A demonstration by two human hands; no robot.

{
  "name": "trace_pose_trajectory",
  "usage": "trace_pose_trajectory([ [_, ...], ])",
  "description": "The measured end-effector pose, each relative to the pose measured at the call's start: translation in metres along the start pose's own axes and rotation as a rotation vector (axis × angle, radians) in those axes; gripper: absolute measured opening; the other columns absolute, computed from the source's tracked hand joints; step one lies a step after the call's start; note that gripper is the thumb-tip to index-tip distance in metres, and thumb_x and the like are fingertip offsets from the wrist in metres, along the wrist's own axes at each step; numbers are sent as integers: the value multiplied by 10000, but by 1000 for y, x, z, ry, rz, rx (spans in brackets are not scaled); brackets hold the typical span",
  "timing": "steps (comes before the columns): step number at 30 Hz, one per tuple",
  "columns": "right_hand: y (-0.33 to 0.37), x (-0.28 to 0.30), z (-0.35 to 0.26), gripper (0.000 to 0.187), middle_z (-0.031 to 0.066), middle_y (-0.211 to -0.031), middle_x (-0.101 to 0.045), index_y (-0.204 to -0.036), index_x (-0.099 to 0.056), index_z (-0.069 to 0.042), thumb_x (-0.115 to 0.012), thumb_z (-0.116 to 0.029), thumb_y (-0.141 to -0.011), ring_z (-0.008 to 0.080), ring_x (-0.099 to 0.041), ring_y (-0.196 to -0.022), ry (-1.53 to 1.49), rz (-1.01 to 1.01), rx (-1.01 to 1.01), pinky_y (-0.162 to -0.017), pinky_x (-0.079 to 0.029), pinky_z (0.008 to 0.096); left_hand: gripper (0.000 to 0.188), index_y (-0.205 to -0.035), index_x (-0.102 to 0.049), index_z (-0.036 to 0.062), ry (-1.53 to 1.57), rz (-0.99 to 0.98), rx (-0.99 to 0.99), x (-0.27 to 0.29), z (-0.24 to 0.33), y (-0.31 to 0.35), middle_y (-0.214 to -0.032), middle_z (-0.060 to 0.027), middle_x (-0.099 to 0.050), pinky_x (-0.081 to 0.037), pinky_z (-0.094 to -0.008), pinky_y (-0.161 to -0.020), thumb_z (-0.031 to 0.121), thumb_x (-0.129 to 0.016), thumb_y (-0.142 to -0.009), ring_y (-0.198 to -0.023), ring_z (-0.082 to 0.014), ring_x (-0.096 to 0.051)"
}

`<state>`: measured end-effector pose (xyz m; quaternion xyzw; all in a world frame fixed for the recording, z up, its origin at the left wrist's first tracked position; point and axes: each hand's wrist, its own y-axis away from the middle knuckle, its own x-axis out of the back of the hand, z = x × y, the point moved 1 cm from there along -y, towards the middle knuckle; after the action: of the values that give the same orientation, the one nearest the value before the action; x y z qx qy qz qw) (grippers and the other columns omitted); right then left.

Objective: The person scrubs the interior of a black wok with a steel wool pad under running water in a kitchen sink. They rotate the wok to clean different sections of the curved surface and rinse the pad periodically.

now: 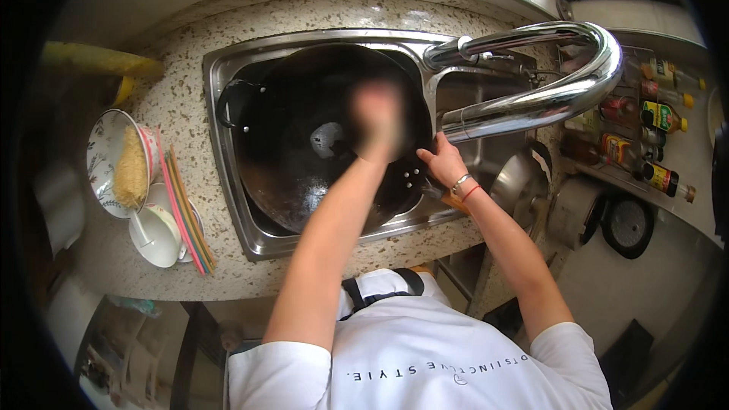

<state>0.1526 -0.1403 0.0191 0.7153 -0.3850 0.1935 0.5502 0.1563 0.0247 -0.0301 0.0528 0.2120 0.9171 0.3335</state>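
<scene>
The big, round, black metal wok (285, 118) sits inside the left side of the silver steel sink (225, 167). I think it could rock or slide if one side gets pushed too hard, because its bottom looks round. If it tips, any water in it could splash out. The right hand (446, 163) is just beside the end of the thick, shiny, silver bent tap (524, 108), so a quick pull might bump the knuckles.

The wok looks dark and deep, and it takes up nearly all of its side of the sink. Near the middle there is a pale, shiny patch, and lower down there is another bright spot. They may be water or just light. I can't tell if it is clean. On its left edge is a small black loop handle (225, 104), and on its right are four little silver dots (411, 175).

The left hand (378, 114) is over the inside of the wok, but it is all blurry. I can't tell if it is spread or pinching something. The right hand is at the wok's right edge, with the thumb sticking out from the fingers. Some fingers are hidden, so I can't tell if it is gripping.
</scene>
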Motion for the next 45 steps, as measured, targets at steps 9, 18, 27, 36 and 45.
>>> trace_pose_trajectory([
  [9,1,-2,-1,478,307,-1145,-645,-1166,-486,4,-706,-301,-871,474,-590,-1127,-39,-10,-11,-962,-471,497,179,-838,-680,44,-158,-98,-19,20,-19,68,-840,-108,-651,-512,-371,-724,61,-800,-705,-761,-267,-637],
  [18,-1,-3,2,516,304,-1172,-638,-1225,-479,0,-706,-306,-877,486,-580,-1134,-27,-76,-30,-974,-463,491,244,-861,-633,48,231,261,137,3,-37,-56,-717,-38,-632,-413,-259,-404,106,-843,-754,-500,-122,-547],
  [27,5,5,-24,522,323,-1153,-629,-1193,-456,15,-705,-315,-873,497,-579,-1127,64,-71,-40,-960,-468,504,154,-838,-660,48,-170,-189,333,-19,-57,9,-828,-62,-623,-512,-325,-693,125,-775,-772,-709,-172,-603],
  [36,11,7,-12,502,312,-1154,-639,-1192,-462,20,-703,-281,-870,479,-589,-1132,-29,-49,-16,-962,-476,493,151,-883,-643,19,190,-231,53,-5,-35,33,-718,-30,-623,-458,-288,-446,37,-759,-789,-498,-151,-565],
  [45,6,3,-16,493,329,-1106,-640,-1162,-453,30,-703,-277,-869,493,-600,-1085,4,-43,29,-933,-486,504,196,-775,-648,68,-228,-110,-270,-24,-41,18,-798,-80,-581,-482,-365,-680,102,-818,-683,-733,-246,-596],
])
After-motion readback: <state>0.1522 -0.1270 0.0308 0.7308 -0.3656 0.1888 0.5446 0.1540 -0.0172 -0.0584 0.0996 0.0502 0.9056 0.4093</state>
